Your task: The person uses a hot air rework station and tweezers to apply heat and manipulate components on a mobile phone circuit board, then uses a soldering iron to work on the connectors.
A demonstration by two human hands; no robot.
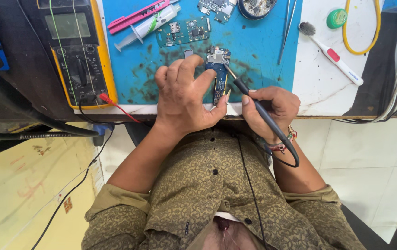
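Blue circuit board (217,69) sat mid-frame on the teal mat (263,51); my left hand (184,95) pinned it flat, fingers curled over it, so my right hand (270,106), clenched pen-style round the black probe (249,99), could touch its tip down. Mat's near edge was close; multimeter (75,46) upper left.

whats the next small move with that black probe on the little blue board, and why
Probably ease the black probe tip down onto the upper part of the small blue circuit board. The right hand holds the probe like a pen, its metal tip at the board's right edge, while the left hand pins the board to the blue mat.
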